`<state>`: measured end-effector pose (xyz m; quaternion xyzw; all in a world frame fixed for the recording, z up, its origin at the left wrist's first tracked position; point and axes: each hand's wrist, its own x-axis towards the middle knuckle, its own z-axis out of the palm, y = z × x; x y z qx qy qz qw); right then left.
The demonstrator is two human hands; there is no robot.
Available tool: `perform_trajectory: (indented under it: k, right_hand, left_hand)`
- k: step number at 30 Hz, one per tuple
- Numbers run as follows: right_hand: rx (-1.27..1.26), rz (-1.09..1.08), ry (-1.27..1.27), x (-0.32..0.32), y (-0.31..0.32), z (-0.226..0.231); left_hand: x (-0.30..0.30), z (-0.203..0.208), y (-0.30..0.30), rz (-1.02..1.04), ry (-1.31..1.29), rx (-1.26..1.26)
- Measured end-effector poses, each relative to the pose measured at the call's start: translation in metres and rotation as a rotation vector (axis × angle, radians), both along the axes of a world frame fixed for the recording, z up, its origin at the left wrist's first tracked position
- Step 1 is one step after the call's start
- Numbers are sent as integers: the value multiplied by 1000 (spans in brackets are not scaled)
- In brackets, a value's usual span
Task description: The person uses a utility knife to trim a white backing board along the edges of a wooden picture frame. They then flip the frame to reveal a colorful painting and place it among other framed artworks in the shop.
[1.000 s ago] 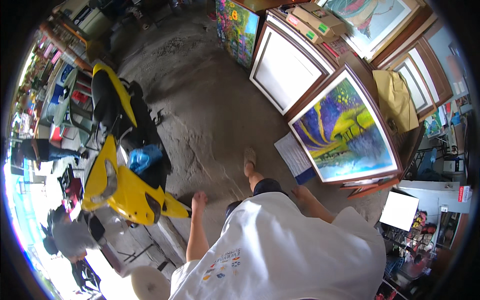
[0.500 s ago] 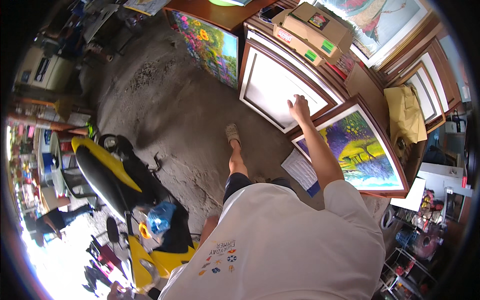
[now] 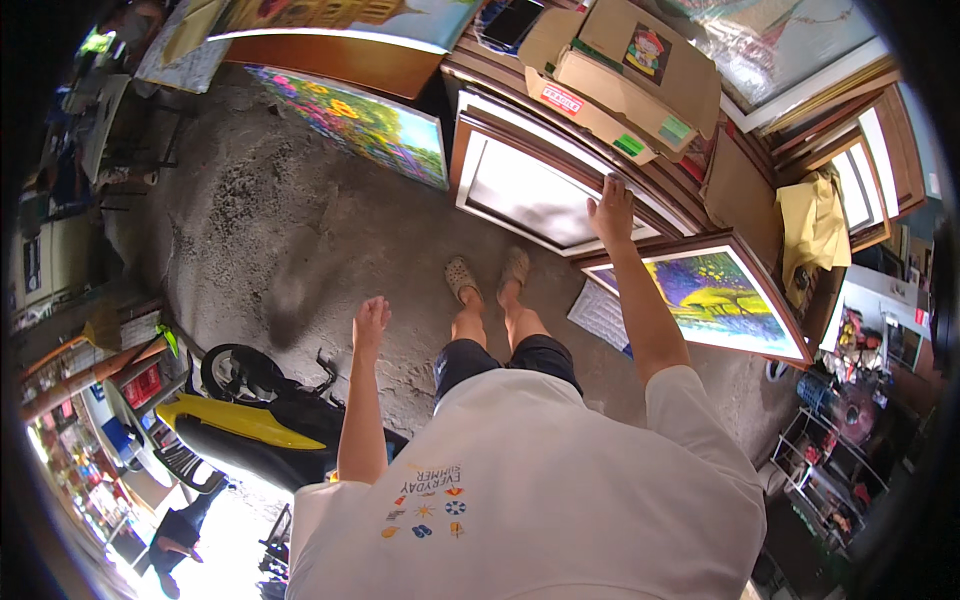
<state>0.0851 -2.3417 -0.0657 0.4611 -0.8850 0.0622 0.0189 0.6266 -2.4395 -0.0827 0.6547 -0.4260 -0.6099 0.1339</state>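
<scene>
My right hand [image 3: 612,212] reaches forward over a brown-framed picture [image 3: 530,195] with a white border and a glossy, reflecting middle. Its fingertips meet the frame's upper edge, and the thumb stands apart; whether they touch the wood I cannot tell. Beside that forearm leans a framed landscape painting [image 3: 715,290] in purple, yellow and blue. My left hand [image 3: 371,322] hangs in the air over the concrete floor, fingers loosely stretched, holding nothing.
Cardboard boxes [image 3: 620,75] and a phone [image 3: 511,22] lie above the stacked frames. A flower painting [image 3: 365,125] leans further left. Yellow wrapping paper [image 3: 810,225] hangs at the right. A yellow-black motorbike [image 3: 245,425] stands at left; a pale quilted pad [image 3: 598,315] lies by my feet.
My left hand has come up into view over the floor. My right hand has shifted to the frame's upper edge. My feet now stand side by side, and the view has turned.
</scene>
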Motion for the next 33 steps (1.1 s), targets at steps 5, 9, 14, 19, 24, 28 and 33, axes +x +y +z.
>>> perform_trajectory:
  k: [5, 9, 14, 19, 24, 28, 33]
  right_hand:
    - [109, -40, 74, 4, -8, -5]
    - [56, 37, 118, -9, 0, -19]
    - [-23, 63, 33, -3, 2, -5]
    - [-20, 57, -138, 9, 12, 13]
    - [338, 154, -792, -9, 16, 23]
    - [299, 57, -498, -12, 19, -43]
    - [287, 12, -270, -1, 11, -85]
  left_hand:
    - [-67, -14, -30, -178, -43, 75]
    - [-159, -8, -26, -282, 67, 85]
    - [-266, -11, 0, -447, 194, 180]
    - [-339, -4, 21, -269, 347, 312]
    - [-357, 9, 41, -66, 274, 405]
    - [-323, -14, 59, -23, 235, 459]
    - [-291, -1, 77, -68, 162, 498]
